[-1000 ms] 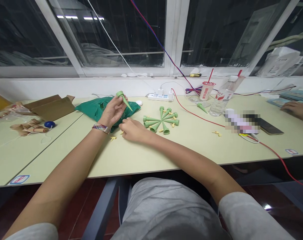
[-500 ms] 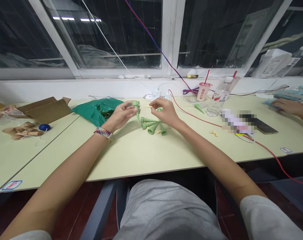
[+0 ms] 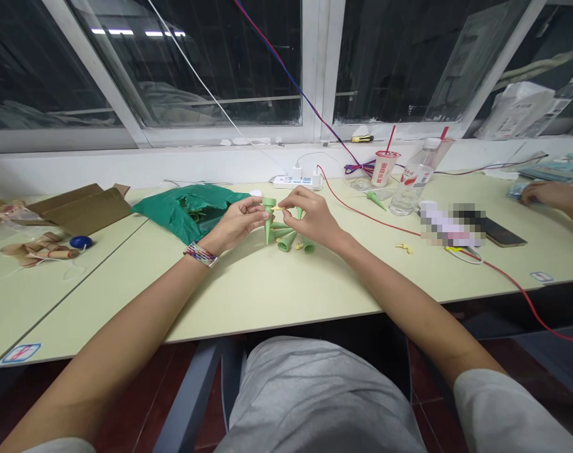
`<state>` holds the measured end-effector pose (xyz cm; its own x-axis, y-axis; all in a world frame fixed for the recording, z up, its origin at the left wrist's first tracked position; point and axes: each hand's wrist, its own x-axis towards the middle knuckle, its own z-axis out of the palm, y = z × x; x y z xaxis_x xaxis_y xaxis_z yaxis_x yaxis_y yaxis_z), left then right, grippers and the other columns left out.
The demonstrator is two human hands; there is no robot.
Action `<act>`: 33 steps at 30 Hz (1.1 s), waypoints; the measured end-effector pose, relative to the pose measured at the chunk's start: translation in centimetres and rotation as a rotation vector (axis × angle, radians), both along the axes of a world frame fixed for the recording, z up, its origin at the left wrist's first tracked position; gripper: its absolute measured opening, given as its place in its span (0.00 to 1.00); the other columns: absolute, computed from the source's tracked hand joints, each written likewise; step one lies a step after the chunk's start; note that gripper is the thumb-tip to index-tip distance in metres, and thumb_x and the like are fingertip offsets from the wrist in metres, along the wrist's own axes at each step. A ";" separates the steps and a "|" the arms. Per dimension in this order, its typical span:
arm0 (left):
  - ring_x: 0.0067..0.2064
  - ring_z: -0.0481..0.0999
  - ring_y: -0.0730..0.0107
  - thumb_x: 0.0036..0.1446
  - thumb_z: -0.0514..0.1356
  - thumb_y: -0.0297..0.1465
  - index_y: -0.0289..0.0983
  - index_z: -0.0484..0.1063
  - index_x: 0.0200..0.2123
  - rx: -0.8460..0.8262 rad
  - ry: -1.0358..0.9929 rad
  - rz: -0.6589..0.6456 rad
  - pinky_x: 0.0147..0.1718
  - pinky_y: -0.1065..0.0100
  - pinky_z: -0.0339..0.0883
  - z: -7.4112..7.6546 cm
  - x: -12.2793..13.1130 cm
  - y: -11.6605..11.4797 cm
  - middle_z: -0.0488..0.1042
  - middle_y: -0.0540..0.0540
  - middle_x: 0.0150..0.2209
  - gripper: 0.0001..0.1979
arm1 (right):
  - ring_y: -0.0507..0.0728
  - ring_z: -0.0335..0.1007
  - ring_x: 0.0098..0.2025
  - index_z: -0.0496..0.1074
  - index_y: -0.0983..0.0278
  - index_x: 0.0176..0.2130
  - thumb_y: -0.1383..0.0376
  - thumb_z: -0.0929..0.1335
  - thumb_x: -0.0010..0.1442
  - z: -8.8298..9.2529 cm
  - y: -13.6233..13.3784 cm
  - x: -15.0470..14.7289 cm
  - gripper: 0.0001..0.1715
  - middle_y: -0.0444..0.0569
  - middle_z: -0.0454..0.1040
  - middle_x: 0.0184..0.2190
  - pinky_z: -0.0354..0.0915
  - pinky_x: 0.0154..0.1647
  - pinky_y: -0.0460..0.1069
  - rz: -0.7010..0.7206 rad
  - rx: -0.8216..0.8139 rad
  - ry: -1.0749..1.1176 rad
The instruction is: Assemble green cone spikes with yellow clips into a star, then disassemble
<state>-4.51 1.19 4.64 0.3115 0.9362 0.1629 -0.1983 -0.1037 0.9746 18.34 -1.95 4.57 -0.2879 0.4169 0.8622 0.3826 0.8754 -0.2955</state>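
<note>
My left hand [image 3: 242, 221] pinches a green plastic watering spike [image 3: 268, 220] near its wide top, with the pointed end hanging down. Between the thumb and fingers of my right hand [image 3: 312, 214] is a small pale yellow plastic piece [image 3: 277, 208]. Its tip meets the side of the spike just under the wide top; I cannot tell whether it is inserted. Below and behind both hands, several more green spikes [image 3: 286, 242] lie in a cluster on the table, partly hidden by my right hand. Another small yellow piece [image 3: 299, 245] lies among them.
A green plastic bag [image 3: 173, 211] sits behind my left hand. Further left are a cardboard box [image 3: 90, 211] and wooden toys [image 3: 45, 248]. To the right stand a bottle [image 3: 412, 182] and a cup [image 3: 385, 170], near a red cable [image 3: 362, 212]. Another person's hand [image 3: 551, 194] rests far right.
My left hand has moved right with the green spike, closing the gap to my right hand. The yellow piece now touches the spike's side.
</note>
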 end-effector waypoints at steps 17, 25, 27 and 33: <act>0.35 0.80 0.73 0.41 0.83 0.28 0.40 0.79 0.43 0.010 -0.047 -0.037 0.41 0.71 0.78 -0.2 0.2 0.0 0.79 0.53 0.31 0.26 | 0.57 0.77 0.40 0.80 0.60 0.40 0.64 0.71 0.69 -0.6 -0.2 -0.3 0.06 0.49 0.81 0.38 0.74 0.45 0.53 0.042 -0.047 0.102; 0.37 0.82 0.70 0.38 0.84 0.30 0.36 0.81 0.39 -0.024 -0.028 -0.047 0.41 0.71 0.78 -0.1 0.5 -0.4 0.82 0.48 0.35 0.24 | 0.58 0.81 0.46 0.82 0.60 0.43 0.65 0.71 0.70 -0.8 0.2 0.2 0.07 0.51 0.85 0.43 0.74 0.51 0.54 0.064 -0.006 0.036; 0.35 0.81 0.71 0.35 0.84 0.29 0.36 0.79 0.34 -0.029 -0.010 -0.047 0.39 0.72 0.78 0.1 0.7 -0.6 0.80 0.49 0.32 0.24 | 0.58 0.81 0.45 0.82 0.60 0.42 0.65 0.70 0.70 -1.0 0.3 0.3 0.08 0.51 0.85 0.42 0.74 0.50 0.54 0.042 -0.015 -0.002; 0.34 0.82 0.69 0.38 0.84 0.30 0.37 0.76 0.33 0.014 0.011 -0.075 0.37 0.70 0.79 0.0 1.1 -1.1 0.80 0.49 0.30 0.23 | 0.58 0.80 0.40 0.82 0.60 0.39 0.61 0.71 0.69 -1.4 0.3 0.1 0.09 0.50 0.85 0.38 0.74 0.46 0.53 0.035 -0.121 0.006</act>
